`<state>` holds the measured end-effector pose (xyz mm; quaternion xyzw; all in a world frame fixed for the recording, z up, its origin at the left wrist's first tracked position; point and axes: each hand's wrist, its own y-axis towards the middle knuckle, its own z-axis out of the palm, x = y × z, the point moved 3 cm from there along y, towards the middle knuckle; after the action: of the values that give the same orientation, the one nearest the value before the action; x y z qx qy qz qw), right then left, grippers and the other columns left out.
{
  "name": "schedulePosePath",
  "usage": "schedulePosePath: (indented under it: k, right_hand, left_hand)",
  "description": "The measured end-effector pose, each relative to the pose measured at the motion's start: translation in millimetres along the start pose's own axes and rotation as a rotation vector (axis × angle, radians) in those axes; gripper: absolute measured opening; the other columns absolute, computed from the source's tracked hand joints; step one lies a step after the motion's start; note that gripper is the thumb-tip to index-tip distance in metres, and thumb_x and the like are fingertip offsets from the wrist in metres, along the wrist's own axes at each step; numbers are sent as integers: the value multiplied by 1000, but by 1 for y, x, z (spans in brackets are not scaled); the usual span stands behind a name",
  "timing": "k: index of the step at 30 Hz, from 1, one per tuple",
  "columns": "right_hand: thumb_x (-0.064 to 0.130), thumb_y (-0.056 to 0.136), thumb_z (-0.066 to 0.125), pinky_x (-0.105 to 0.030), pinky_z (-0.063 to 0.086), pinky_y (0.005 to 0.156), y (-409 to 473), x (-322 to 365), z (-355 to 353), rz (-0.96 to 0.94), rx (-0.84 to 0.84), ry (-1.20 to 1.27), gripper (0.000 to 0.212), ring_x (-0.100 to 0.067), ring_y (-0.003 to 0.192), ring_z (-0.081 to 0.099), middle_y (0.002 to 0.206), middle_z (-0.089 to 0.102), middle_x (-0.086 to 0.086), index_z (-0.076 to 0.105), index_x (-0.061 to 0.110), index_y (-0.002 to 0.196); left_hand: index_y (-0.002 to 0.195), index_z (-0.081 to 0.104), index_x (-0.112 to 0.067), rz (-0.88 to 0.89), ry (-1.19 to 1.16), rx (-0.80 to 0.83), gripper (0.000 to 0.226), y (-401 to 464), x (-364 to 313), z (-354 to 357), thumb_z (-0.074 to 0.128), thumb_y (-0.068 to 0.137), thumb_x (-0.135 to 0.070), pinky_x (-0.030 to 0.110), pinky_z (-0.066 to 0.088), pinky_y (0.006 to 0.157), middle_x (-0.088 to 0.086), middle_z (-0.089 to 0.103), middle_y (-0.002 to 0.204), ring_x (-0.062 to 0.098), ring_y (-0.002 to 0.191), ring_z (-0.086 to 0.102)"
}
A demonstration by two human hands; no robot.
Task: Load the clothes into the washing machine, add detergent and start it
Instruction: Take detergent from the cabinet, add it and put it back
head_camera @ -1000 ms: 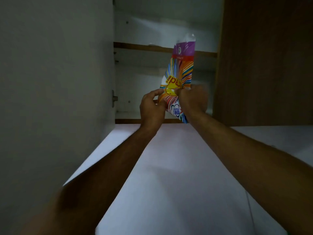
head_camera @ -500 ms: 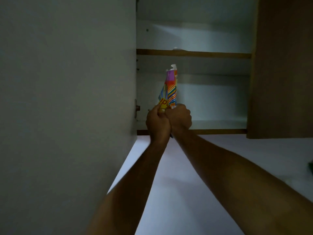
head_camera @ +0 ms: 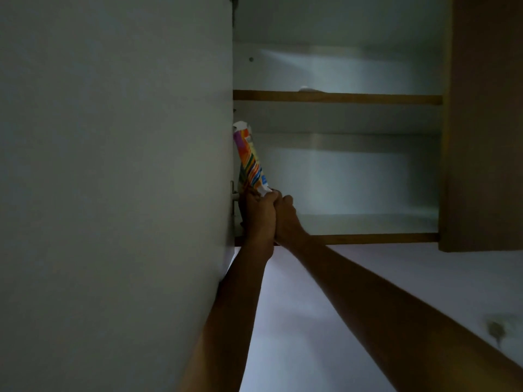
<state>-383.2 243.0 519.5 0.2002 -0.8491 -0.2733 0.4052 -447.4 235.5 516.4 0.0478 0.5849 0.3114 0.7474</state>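
Both arms raised into an open wall cupboard [head_camera: 339, 99]. Colourful detergent packet [head_camera: 250, 162] now at the lower shelf's far left, beside the open door [head_camera: 113, 165], shifted left from 1 second ago. Left hand [head_camera: 259, 215] and right hand [head_camera: 285, 219] pressed together, fingers clamped on the packet's lower end. Probably being put away after dosing.

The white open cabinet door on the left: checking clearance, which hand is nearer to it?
Left. The left hand sits right beside the white cabinet door, gripping the colourful striped detergent packet; the right hand presses against the left hand's far side.
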Motion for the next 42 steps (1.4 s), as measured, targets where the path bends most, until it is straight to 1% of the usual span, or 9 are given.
schedulePosePath:
  k: [6,10,15,18,20,26,33,37,42]
  right_hand:
    - [37,96,58,-26,51,73,14,-5,3,-16,48,-11,47,-25,100,62,123,61,-12,42,10,131]
    - [26,103,40,-45,50,89,6,-6,7,209,123,480,38,-38,109,62,123,62,-21,50,3,132]
    - [28,105,27,-49,46,91,2,-7,6,396,264,765,43,-20,71,54,83,59,-4,52,6,132]
    - [26,106,28,-44,38,106,3,-6,11,368,345,822,43,-25,96,53,119,58,-15,39,6,142]
    - [23,106,29,-33,45,89,5,-8,12,358,342,872,37,-22,95,53,113,56,-13,43,5,135]
    - [26,84,73,-40,53,92,0,-22,-1,142,168,-141,59,-33,114,57,127,53,-17,45,8,133]
    - [23,91,66,-6,46,70,-39,-14,-29,-38,34,251,58,-16,115,48,127,40,-2,40,4,140]
    - [40,93,56,-37,54,89,-76,9,-57,-144,-168,159,47,-22,110,55,121,51,-10,49,11,129]
    - [36,96,53,-37,48,86,-118,44,-97,-257,-328,-257,34,-20,103,48,114,53,-10,53,10,117]
  left_hand:
    - [135,54,-23,35,54,-120,43,6,4,2,60,93,-27,47,47,103,1,63,126,23,117,59]
    - [142,44,-19,70,202,-200,60,7,2,9,65,87,-27,47,42,107,6,54,137,26,128,50]
    - [156,14,-26,87,305,-192,88,5,4,12,68,87,-32,51,30,115,9,30,155,31,144,27]
    - [156,7,-30,121,316,-153,96,3,6,7,69,83,-36,56,34,112,8,29,155,31,143,27]
    - [155,14,-30,127,277,-151,97,-3,5,6,65,74,-42,55,41,107,7,37,150,29,137,38]
    - [153,21,-28,146,272,-96,88,-13,6,3,70,81,-18,51,43,108,5,37,150,28,137,40]
    - [155,21,-19,361,372,49,66,-74,-22,9,53,98,-29,48,30,118,6,19,160,26,147,22]
    - [152,30,-21,386,351,123,58,-106,-47,7,48,100,-39,43,29,118,5,29,158,20,145,27]
    - [144,44,-21,395,280,145,48,-151,-71,-4,47,101,-41,44,39,112,4,41,150,17,136,39]
